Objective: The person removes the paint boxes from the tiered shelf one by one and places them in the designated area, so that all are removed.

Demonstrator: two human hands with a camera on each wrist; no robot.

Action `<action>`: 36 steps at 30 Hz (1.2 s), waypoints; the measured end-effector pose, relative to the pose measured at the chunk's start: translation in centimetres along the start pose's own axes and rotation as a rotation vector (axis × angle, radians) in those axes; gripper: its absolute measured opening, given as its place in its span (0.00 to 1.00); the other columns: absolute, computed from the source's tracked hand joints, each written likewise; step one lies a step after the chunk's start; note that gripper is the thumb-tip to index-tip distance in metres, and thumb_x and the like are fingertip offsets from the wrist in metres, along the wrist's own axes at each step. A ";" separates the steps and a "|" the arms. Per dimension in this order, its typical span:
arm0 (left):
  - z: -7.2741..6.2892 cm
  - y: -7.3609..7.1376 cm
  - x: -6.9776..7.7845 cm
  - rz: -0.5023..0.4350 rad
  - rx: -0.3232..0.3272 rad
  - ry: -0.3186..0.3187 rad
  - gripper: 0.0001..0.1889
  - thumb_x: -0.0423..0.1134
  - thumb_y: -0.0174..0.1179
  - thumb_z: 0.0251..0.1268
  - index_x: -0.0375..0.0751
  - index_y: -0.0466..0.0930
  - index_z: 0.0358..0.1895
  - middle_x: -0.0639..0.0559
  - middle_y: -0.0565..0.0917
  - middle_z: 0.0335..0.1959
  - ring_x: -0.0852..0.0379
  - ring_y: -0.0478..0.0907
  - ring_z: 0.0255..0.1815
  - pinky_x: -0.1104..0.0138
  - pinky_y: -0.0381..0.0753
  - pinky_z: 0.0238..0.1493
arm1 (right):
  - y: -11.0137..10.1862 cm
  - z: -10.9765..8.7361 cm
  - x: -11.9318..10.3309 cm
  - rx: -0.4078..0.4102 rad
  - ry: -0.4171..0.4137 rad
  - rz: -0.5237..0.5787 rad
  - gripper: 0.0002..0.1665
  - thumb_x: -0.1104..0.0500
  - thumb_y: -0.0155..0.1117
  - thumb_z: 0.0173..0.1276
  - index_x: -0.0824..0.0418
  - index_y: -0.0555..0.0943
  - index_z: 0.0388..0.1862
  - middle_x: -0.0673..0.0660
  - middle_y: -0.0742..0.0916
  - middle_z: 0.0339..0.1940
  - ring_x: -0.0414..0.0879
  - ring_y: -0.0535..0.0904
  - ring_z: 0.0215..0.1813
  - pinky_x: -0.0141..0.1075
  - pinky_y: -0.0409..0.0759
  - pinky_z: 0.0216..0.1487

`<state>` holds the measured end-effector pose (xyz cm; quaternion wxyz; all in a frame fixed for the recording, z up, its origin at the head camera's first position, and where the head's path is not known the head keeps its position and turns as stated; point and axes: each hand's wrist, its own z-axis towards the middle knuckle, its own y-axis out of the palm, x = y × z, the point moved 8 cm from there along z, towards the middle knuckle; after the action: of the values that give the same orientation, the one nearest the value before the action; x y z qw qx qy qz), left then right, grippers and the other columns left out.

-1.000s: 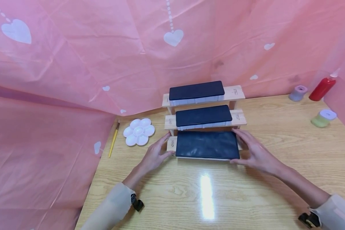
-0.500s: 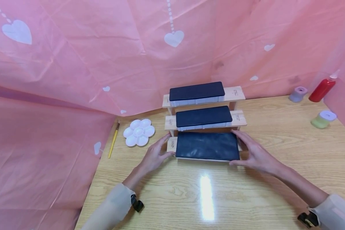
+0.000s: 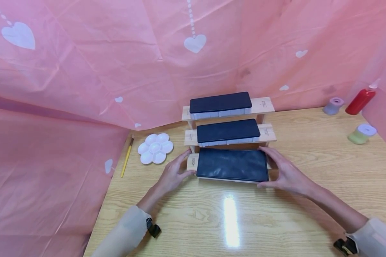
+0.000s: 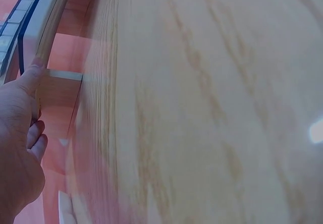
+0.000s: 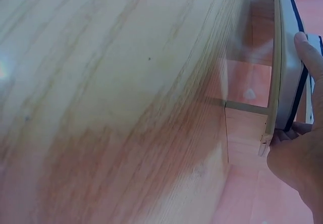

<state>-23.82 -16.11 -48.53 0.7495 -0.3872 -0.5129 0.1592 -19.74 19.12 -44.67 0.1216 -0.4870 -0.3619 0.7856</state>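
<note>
On the wooden rack's lowest shelf [image 3: 193,161] lies the dark-lidded box [image 3: 233,165]; fingers of the right hand [image 3: 291,175] pinch it, the left hand [image 3: 171,175] grips the shelf. Aligning seems the step; next needs gentle nudging.

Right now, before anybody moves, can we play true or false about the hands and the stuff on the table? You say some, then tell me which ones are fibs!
1. The left hand grips one end of the wooden shelf. True.
2. The right hand holds the red bottle. False: it holds the right end of the front box.
3. A yellow brush lies to the left of the white flower-shaped dish. True.
4. Every box on the shelf has a green lid. False: all three lids are dark.
5. The shelf has three steps. True.
6. The dish sits on the top step. False: it lies on the table.
</note>
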 end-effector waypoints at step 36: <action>0.2 0.0 0.4 0.034 -0.003 0.020 0.44 0.48 0.74 0.68 0.48 0.62 0.84 0.49 0.69 0.81 0.51 0.67 0.80 0.54 0.71 0.76 | -4.6 -4.1 0.0 0.065 0.157 -0.051 0.69 0.50 0.95 0.43 0.50 0.67 0.83 0.65 0.75 0.75 0.67 0.71 0.68 0.73 0.73 0.58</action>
<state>-23.79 -15.74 -48.24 0.7512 -0.3986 -0.4988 0.1675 -17.02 24.24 -42.60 0.1853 -0.5333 -0.3381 0.7530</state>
